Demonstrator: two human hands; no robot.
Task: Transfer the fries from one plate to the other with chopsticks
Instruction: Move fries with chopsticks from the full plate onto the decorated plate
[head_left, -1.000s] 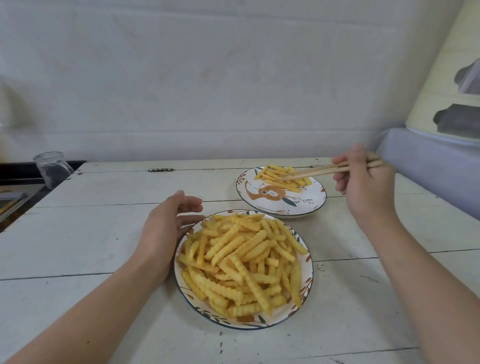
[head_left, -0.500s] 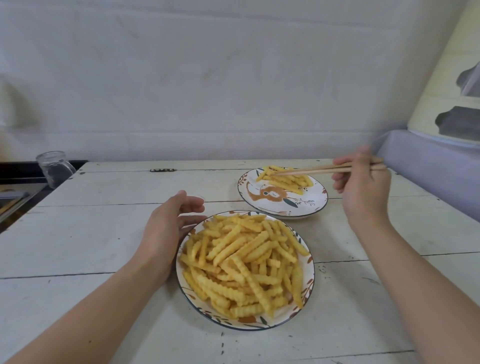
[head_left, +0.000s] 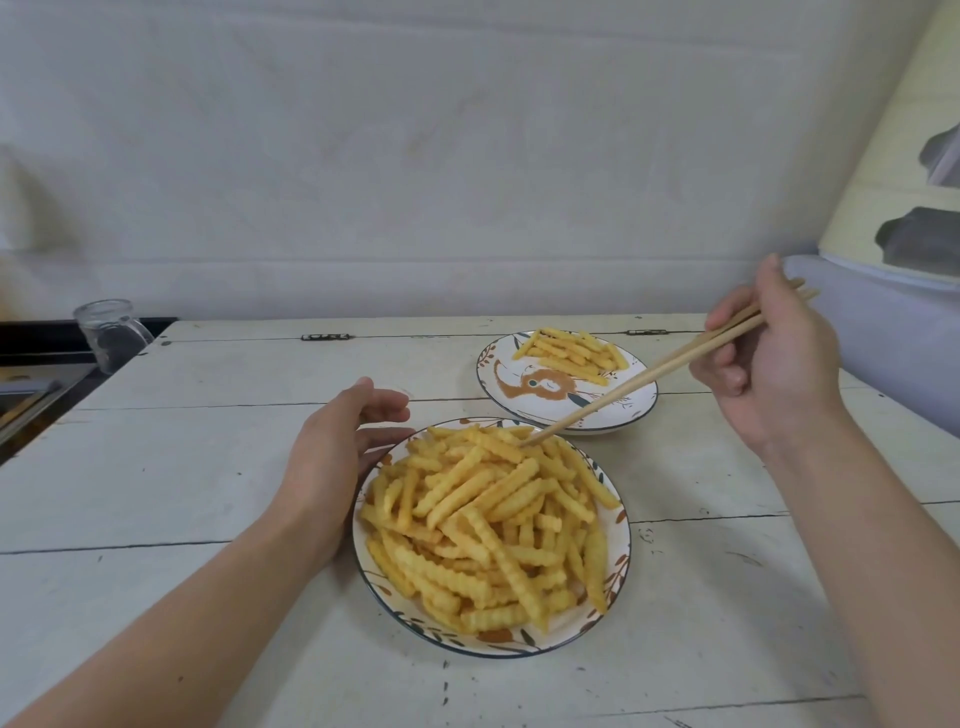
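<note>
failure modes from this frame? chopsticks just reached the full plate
1. The fries are heaped high on the near plate; prying one out with the chopsticks could roll others over the rim.
2. The carry to the far plate crosses bare table, so a weak pinch likely drops the fry there.
3. The left hand only rests against the near plate's edge, so it may slide if pushed. The right hand holds the chopsticks far back, limiting tip control.
</note>
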